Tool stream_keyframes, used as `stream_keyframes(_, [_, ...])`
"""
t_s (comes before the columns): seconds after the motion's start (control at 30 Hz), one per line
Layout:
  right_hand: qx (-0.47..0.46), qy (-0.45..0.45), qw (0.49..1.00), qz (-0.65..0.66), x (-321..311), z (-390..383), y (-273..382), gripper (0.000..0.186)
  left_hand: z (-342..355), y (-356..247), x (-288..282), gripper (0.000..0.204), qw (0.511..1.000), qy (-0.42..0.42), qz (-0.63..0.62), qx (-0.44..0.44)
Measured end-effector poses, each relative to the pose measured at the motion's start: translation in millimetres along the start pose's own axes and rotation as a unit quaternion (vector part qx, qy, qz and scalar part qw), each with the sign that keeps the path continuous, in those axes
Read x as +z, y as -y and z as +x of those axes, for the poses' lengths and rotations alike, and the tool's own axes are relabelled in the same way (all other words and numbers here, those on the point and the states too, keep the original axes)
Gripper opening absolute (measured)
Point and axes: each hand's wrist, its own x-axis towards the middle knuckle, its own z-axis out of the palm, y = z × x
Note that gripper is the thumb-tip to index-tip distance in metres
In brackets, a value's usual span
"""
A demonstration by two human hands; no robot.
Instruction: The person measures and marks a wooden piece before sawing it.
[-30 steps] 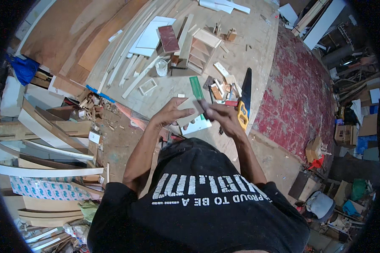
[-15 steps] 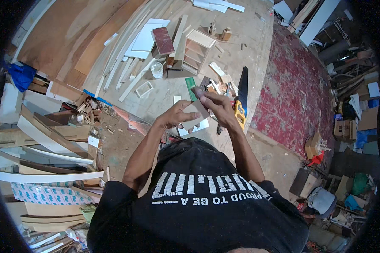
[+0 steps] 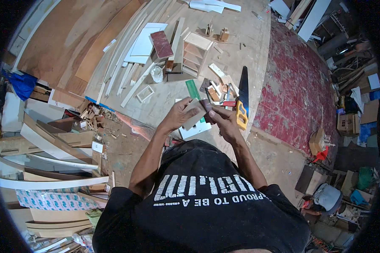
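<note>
In front of my chest, my left hand [image 3: 176, 115] grips a small thin pale wooden panel [image 3: 194, 117], thumb on its upper face. My right hand [image 3: 226, 124] pinches a dark brown folded piece [image 3: 206, 105] that looks like sandpaper, held against the panel's right edge. Beneath the hands, a white sheet [image 3: 195, 131] lies on the worktable. Just beyond them is a green strip [image 3: 193, 90]. To the right of the hands rest a handsaw [image 3: 243, 86] with a yellow handle, a red-handled tool [image 3: 229, 103] and several wood offcuts [image 3: 215, 92].
Farther up the table stand a small wooden shelf unit [image 3: 197, 41], a clear cup [image 3: 157, 74], a small wooden frame [image 3: 149, 98] and a dark red block [image 3: 162, 44]. Long strips and a plywood sheet [image 3: 67, 38] lie left. Curved boards [image 3: 50, 184] are stacked at lower left.
The brown piece has moved down along the panel's right edge with my right hand, which is lower now. The panel has tilted slightly in my left hand.
</note>
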Motion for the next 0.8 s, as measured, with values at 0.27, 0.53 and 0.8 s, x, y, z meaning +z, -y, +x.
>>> stream_keyframes(0.27, [0.020,-0.025,0.997,-0.074,12.2,1.8,-7.4,0.036,-26.7,-4.4,11.4,0.063,0.941,-0.084,0.325,0.052])
stream_keyframes(0.53, [-0.233,0.084,0.898,-0.363,31.7,-8.1,20.7,0.028,-46.3,11.4,-4.1,0.041,0.974,-0.057,0.220,-0.003])
stream_keyframes(0.8, [-0.244,0.095,0.904,-0.337,32.5,6.3,32.7,0.027,-52.6,9.5,4.3,0.043,0.957,-0.090,0.227,0.159])
